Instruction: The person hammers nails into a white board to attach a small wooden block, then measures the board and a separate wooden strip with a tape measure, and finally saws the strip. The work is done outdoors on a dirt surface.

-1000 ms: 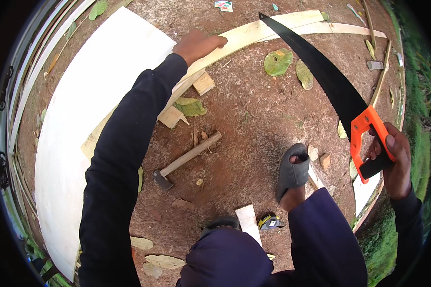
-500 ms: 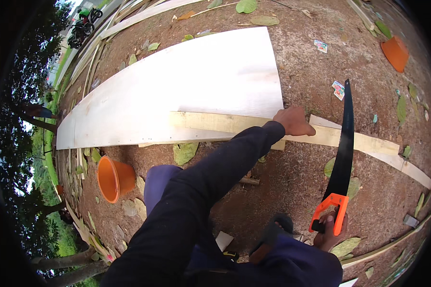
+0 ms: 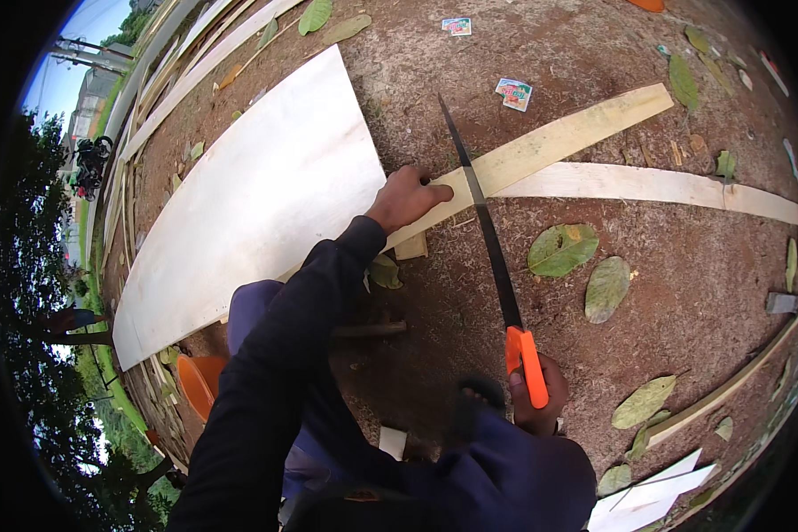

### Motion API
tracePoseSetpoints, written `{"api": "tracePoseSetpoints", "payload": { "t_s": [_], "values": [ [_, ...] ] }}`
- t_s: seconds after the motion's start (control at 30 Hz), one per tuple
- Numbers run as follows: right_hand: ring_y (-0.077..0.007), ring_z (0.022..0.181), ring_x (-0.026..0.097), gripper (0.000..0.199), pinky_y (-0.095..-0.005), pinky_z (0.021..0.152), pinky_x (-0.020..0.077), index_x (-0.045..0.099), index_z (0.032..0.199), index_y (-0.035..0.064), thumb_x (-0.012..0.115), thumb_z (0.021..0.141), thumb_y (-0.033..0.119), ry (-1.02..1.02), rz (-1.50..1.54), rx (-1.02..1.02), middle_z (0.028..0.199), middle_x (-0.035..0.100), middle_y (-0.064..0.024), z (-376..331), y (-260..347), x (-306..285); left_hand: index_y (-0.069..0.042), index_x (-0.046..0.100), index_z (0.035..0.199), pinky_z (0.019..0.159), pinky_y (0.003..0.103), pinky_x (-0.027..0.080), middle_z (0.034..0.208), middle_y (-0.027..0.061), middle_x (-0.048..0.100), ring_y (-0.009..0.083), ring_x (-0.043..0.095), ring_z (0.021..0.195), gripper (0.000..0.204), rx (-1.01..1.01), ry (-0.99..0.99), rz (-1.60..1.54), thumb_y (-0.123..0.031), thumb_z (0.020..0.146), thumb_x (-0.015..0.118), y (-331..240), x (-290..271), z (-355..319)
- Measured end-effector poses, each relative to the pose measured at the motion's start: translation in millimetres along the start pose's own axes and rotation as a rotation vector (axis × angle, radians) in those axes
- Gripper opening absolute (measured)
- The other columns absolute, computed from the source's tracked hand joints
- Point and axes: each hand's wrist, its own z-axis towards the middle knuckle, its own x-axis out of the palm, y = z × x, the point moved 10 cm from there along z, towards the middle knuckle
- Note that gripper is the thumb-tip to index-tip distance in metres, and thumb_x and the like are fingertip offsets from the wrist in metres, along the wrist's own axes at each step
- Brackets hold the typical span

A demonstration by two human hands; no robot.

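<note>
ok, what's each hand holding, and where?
Right hand grips the handsaw by its orange handle. Left hand presses flat on the wooden plank, beside the blade.

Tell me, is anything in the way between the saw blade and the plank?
Nothing visible. The saw blade lies right across the plank. The left hand presses the plank beside the blade, not under it. The right hand grips the orange handle.
</note>
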Motion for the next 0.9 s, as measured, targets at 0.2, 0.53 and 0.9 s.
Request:
{"api": "tracePoseSetpoints", "payload": {
  "t_s": [0.2, 0.53, 0.9],
  "values": [
    [-0.0234, 0.066, 0.073, 0.029, -0.0359, 0.065, 0.0565, 0.066, 0.116, -0.0016, 0.072, 0.090, 0.011, 0.106, -0.036, 0.026, 0.080, 0.069, -0.0130, 20.5, 34.5, 16.9, 0.012, 0.073, 0.097, 0.084, 0.046, 0.053, 0.089, 0.0297, 0.072, 0.0402, 0.072, 0.088, 0.058, 0.060, 0.060, -0.004, -0.043, 0.077, 0.071, -6.3, 11.2, -0.5],
    [-0.0220, 0.071, 0.071, 0.032, -0.0337, 0.067, 0.0552, 0.064, 0.116, 0.0000, 0.075, 0.089, 0.013, 0.045, -0.048, 0.005, 0.080, 0.069, -0.0124, 11.0, 37.4, 29.2, 0.013, 0.073, 0.096, 0.083, 0.044, 0.053, 0.087, 0.0294, 0.071, 0.0382, 0.071, 0.087, 0.061, 0.100, 0.116, 0.002, -0.044, 0.076, 0.072, -11.4, 10.3, -2.1],
    [-0.0215, 0.068, 0.071, 0.033, -0.0319, 0.065, 0.0554, 0.063, 0.118, 0.0001, 0.074, 0.088, 0.010, -0.040, 0.116, 0.095, 0.080, 0.069, -0.0134, 9.0, 36.6, 43.3, 0.009, 0.074, 0.102, 0.085, 0.044, 0.051, 0.093, 0.0286, 0.072, 0.0372, 0.070, 0.090, 0.055, 0.154, 0.141, -0.012, -0.042, 0.081, 0.070, 0.2, 4.7, -2.5]
  ]
}}
